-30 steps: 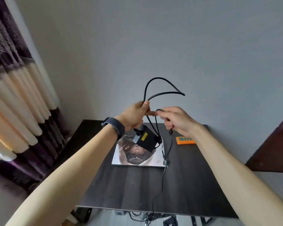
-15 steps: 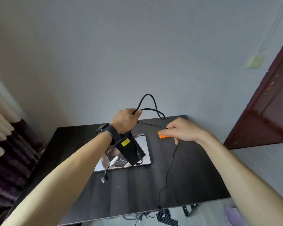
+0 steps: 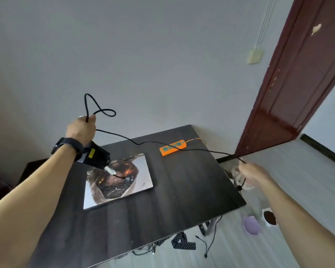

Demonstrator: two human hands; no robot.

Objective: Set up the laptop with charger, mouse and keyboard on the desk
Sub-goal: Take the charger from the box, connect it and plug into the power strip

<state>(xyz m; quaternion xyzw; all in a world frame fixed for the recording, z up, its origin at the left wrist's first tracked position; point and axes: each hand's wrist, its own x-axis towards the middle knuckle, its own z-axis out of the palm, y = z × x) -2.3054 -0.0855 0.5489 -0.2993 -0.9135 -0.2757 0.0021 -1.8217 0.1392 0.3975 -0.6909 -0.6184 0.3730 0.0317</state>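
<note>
**Charger cable being drawn out across the desk**

The charger cable (image 3: 159,143) runs in a long thin black line through the air, from one raised hand to the other, passing just above the orange power strip (image 3: 173,147) at the far side of the desk (image 3: 182,190). A loose loop of the same cable stands up above the left hand (image 3: 81,128), which is closed around the cable. Below that wrist, which wears a dark watch (image 3: 66,147), hangs the black charger brick (image 3: 95,156) with a small yellow label; whether the hand also grips the brick itself cannot be told. A short lead with a pale plug end dangles from the brick onto the closed silver laptop (image 3: 120,180), which lies flat near the middle of the desk.

The right hand (image 3: 253,174) is held out past the desk's right edge, fingers curled round the far end of the cable — the plug seems to hang just below it, though it is blurred.

The step in hand looks like untangling and stretching out the charger. Next, by my reckoning, one end must go to the power strip and the other to the laptop, which is not yet opened. No mouse or keyboard can be seen on the desk
</note>
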